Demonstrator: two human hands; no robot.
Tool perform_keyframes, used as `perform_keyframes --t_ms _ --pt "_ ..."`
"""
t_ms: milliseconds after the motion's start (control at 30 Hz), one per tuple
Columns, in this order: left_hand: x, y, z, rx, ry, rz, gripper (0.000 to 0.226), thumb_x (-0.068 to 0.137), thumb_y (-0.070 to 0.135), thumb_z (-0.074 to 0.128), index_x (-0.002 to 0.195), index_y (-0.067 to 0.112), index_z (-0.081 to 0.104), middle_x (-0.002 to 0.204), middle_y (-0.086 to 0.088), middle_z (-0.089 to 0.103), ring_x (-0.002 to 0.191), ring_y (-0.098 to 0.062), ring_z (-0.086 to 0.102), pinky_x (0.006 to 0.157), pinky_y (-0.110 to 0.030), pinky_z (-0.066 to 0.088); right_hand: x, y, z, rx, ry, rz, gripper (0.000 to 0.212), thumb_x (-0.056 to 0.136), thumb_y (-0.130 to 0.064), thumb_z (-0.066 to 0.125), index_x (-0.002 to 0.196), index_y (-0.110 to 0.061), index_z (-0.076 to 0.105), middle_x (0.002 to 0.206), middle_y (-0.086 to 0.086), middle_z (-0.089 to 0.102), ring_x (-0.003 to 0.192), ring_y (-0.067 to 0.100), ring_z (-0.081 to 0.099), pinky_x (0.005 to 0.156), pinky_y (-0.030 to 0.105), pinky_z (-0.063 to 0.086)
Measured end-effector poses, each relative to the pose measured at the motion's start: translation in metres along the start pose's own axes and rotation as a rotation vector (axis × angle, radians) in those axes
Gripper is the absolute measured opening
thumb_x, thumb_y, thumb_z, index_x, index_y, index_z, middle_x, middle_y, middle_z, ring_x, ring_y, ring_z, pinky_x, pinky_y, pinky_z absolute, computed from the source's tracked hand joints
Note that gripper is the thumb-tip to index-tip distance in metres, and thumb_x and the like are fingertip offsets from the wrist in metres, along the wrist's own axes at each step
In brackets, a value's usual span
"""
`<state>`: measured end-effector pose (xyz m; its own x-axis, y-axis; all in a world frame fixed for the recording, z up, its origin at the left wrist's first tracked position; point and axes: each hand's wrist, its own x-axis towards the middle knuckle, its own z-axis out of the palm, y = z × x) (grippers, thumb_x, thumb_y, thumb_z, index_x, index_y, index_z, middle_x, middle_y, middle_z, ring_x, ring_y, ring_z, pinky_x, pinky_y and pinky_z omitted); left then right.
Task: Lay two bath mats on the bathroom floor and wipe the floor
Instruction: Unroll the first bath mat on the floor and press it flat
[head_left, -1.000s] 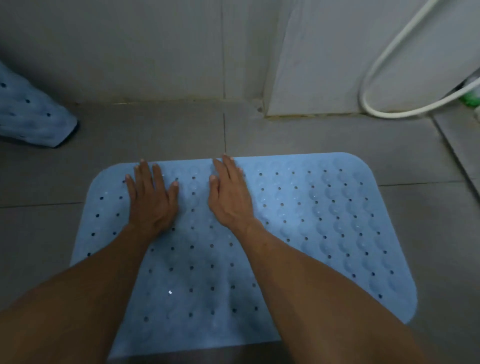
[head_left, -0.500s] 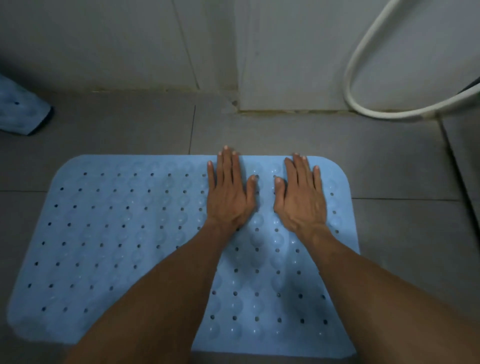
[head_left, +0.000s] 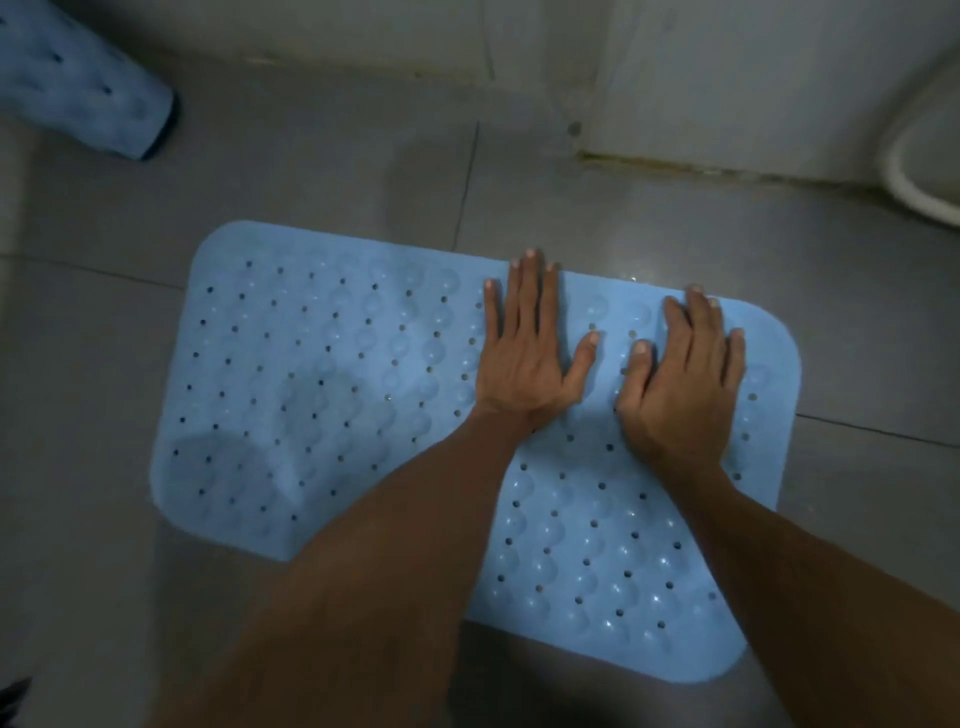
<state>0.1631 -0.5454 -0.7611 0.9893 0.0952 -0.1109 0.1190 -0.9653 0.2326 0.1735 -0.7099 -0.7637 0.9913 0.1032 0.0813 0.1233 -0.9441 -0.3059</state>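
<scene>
Second mat (head_left: 83, 78), upper left, is cut off by the frame's edges. Hose (head_left: 904, 176), far right, is cropped. Forearms hide the flat mat's (head_left: 322, 374) near edge; its left part appears blurred.

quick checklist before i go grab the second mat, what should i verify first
1. Mat lies flat on the floor: cannot tell, its left part shows a shadow or a bulge.
2. Left hand free: ok, it presses flat and grips nothing.
3. Right hand free: ok, flat on the mat near its right end.
4. Second mat in sight: ok, rolled or bunched at far left near the wall.
5. Floor space for it: ok, bare tile shows between the two mats.
6. Floor wiped: cannot tell.
</scene>
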Motion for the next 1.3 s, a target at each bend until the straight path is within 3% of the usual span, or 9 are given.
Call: perform_keyframes --t_ms 200,367,600,700,800,933,1300 --pt "-0.001 -0.001 0.003 0.03 -0.021 0.015 0.079 0.098 0.055 0.022 0.154 0.001 0.007 0.162 -0.02 -0.001 0.151 -0.03 -0.005 0.12 -0.054 0.004 0.001 0.001 0.004 -0.014 -0.016 0.017 0.052 0.103 -0.035 0.035 0.149 -0.011 0.036 0.161 0.008 0.03 0.151 0.021 0.02 0.124 0.046 0.012" --pt "-0.001 -0.001 0.005 -0.051 0.013 0.018 0.079 0.097 0.057 0.023 0.153 0.002 0.016 0.162 -0.019 0.006 0.151 -0.029 0.0 0.121 -0.051 0.001 0.002 0.004 0.01 0.017 0.029 0.013 0.05 0.102 -0.032 0.036 0.147 -0.011 0.041 0.159 0.007 0.034 0.15 0.02 0.025 0.124 0.044 0.01" --pt "-0.02 -0.026 -0.003 -0.419 0.071 0.116 0.074 0.099 0.053 0.029 0.151 0.001 0.02 0.161 -0.017 0.012 0.15 -0.026 0.007 0.123 -0.038 -0.005 -0.008 -0.003 0.007 -0.045 0.0 0.053 0.058 0.103 -0.046 0.022 0.15 -0.016 0.037 0.161 0.007 0.028 0.151 0.024 0.02 0.124 0.045 0.007" --pt "-0.066 -0.067 -0.007 -0.288 0.164 0.24 0.066 0.1 0.044 0.029 0.147 -0.002 0.033 0.157 -0.021 0.025 0.147 -0.032 0.021 0.123 -0.041 0.005 -0.039 -0.033 0.006 -0.036 0.045 0.18 0.063 0.102 -0.047 0.019 0.151 -0.01 0.036 0.163 0.012 0.024 0.151 0.027 0.017 0.124 0.048 0.007" --pt "-0.122 -0.115 -0.003 -0.195 0.204 0.14 0.063 0.1 0.04 0.029 0.144 -0.004 0.036 0.155 -0.023 0.028 0.147 -0.034 0.022 0.123 -0.044 0.009 -0.099 -0.099 0.015 0.05 0.059 0.157 0.062 0.103 -0.045 0.022 0.151 -0.008 0.035 0.163 0.013 0.023 0.152 0.026 0.017 0.124 0.046 0.007" --pt "-0.161 -0.147 0.002 -0.108 0.136 0.02 0.068 0.1 0.044 0.021 0.149 -0.003 0.025 0.159 -0.024 0.016 0.149 -0.034 0.013 0.123 -0.044 0.005 -0.157 -0.172 0.036 0.068 -0.064 0.075 0.061 0.103 -0.047 0.023 0.154 -0.014 0.027 0.166 0.007 0.016 0.154 0.02 0.008 0.125 0.044 0.003" --pt "-0.165 -0.148 0.001 -0.119 0.133 -0.016 0.061 0.102 0.034 0.027 0.151 -0.003 0.021 0.16 -0.021 0.013 0.15 -0.031 0.01 0.122 -0.047 0.012 -0.168 -0.179 0.051 0.023 -0.059 0.102 0.053 0.105 -0.034 0.028 0.153 -0.014 0.033 0.164 0.005 0.025 0.153 0.017 0.014 0.124 0.046 0.013"
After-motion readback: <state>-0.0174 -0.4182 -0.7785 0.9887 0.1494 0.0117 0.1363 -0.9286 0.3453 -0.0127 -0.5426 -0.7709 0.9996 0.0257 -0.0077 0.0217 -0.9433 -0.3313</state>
